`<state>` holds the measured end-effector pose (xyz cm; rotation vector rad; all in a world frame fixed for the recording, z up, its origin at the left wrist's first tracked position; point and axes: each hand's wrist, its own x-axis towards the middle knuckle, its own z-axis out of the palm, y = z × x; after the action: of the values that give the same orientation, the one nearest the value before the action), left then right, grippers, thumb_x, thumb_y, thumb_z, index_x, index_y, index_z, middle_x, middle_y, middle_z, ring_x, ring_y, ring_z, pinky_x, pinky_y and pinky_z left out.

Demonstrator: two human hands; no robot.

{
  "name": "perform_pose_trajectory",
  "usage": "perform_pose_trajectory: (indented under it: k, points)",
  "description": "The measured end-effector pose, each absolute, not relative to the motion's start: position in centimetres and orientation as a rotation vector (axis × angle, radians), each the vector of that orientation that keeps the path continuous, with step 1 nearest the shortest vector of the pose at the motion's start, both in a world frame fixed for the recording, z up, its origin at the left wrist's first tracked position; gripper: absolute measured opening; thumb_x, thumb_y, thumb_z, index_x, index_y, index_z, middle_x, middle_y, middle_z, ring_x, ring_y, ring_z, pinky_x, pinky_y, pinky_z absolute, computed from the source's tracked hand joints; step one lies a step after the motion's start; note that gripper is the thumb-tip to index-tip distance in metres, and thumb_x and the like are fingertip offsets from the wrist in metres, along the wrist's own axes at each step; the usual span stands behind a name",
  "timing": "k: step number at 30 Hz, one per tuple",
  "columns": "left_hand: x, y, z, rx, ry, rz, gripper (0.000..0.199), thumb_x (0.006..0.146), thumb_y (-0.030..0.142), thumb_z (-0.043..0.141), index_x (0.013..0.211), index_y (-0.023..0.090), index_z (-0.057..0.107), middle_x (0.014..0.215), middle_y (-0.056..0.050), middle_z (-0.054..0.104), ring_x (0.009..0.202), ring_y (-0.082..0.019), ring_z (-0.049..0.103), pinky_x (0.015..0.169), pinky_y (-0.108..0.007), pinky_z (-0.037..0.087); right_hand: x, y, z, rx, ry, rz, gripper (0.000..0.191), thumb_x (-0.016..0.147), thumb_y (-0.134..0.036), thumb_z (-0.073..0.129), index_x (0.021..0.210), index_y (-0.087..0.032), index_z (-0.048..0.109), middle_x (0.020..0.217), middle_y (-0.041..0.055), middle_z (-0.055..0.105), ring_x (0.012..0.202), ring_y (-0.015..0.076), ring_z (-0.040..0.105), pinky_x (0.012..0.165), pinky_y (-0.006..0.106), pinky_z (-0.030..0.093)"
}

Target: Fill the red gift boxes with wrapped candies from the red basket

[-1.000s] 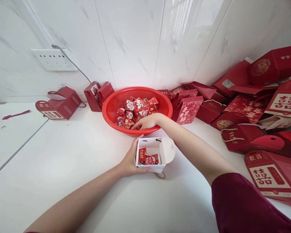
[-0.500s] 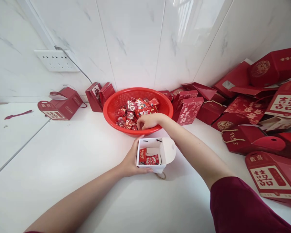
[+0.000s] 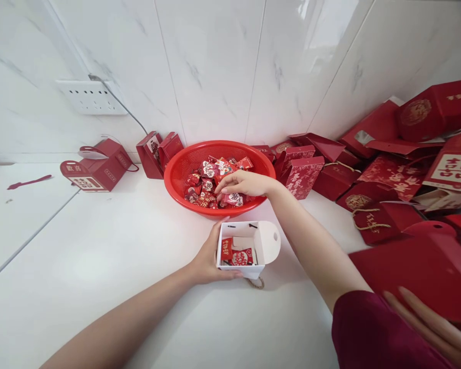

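My left hand (image 3: 211, 257) is wrapped around the side of a small white-lined gift box (image 3: 267, 246), standing with its flap folded out to the right. Inside the box lie red wrapped packets (image 3: 240, 256), and a twisted rope handle (image 3: 256, 283) sticks out beneath it. Just behind the box is a red plastic basket (image 3: 172, 187) holding several red wrapped candies (image 3: 208, 169). Over the candies hovers my right hand (image 3: 246, 183), its fingers loosely bent and apart. I see nothing held in it, and its fingertips are close to the wrappers.
Another person's hand (image 3: 434, 323) holds a red box (image 3: 411, 266) at the lower right, beside my right sleeve. A pile of red gift boxes (image 3: 392, 174) fills the right side. At left stand a red handled box (image 3: 105, 164) and a wall socket (image 3: 92, 97).
My right hand has lifted slightly among the candies and its fingers have loosened. Another person's hand with a red box has come in at the lower right. My left hand stays on the box.
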<state>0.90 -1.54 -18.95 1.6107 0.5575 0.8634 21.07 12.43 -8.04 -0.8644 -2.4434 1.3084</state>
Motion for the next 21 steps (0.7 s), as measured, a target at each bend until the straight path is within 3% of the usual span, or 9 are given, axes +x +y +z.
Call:
perform_pose_trajectory:
  k: [6,11,15,18,21]
  points:
    - [1.1,-1.5,-18.6,1.620,0.542,0.899,0.112,0.062,0.028,0.088,0.150,0.031,0.019,0.149,-0.016,0.036,0.139,-0.040,0.036,0.111,-0.062,0.034,23.0,8.8,-6.0,-0.649,-2.007,1.434,0.021,0.093,-0.025,0.059,0.108,-0.017,0.069,0.105,0.0063,0.075,0.101,0.0172,0.069,0.098,0.035,0.050]
    - [1.4,-1.4,-18.3,1.602,0.509,0.904,0.105,0.062,0.024,0.088,0.147,0.027,0.026,0.147,-0.016,0.040,0.136,-0.040,0.041,0.111,-0.062,0.034,23.0,5.2,-4.6,-0.646,-2.145,1.355,0.023,0.094,-0.027,0.058,0.112,-0.018,0.067,0.104,0.0051,0.074,0.100,0.0164,0.069,0.092,0.033,0.053]
    - [1.5,-1.3,-18.1,1.600,0.508,0.889,0.100,0.064,0.022,0.087,0.146,0.023,0.030,0.148,-0.018,0.040,0.137,-0.041,0.040,0.111,-0.061,0.034,22.7,2.7,-4.7,-0.914,-2.318,0.950,0.018,0.090,-0.018,0.059,0.105,-0.018,0.070,0.105,0.0040,0.074,0.096,0.0167,0.068,0.085,0.031,0.053]
    - [1.6,-1.5,-18.2,1.591,0.526,0.905,0.102,0.063,0.022,0.088,0.147,0.024,0.029,0.147,-0.017,0.041,0.136,-0.039,0.041,0.112,-0.059,0.033,23.2,1.1,-5.1,-0.965,-2.157,0.596,0.017,0.092,-0.016,0.054,0.099,-0.019,0.070,0.102,0.0028,0.073,0.096,0.0160,0.067,0.084,0.030,0.052]
    - [1.4,-1.9,-18.4,1.529,0.551,0.937,0.110,0.059,0.025,0.091,0.149,0.027,0.026,0.150,-0.016,0.040,0.138,-0.039,0.039,0.114,-0.057,0.032,24.4,-0.3,-6.1,-0.982,-2.021,0.464,0.019,0.094,-0.017,0.051,0.101,-0.020,0.068,0.102,0.0027,0.072,0.094,0.0160,0.067,0.079,0.029,0.051]
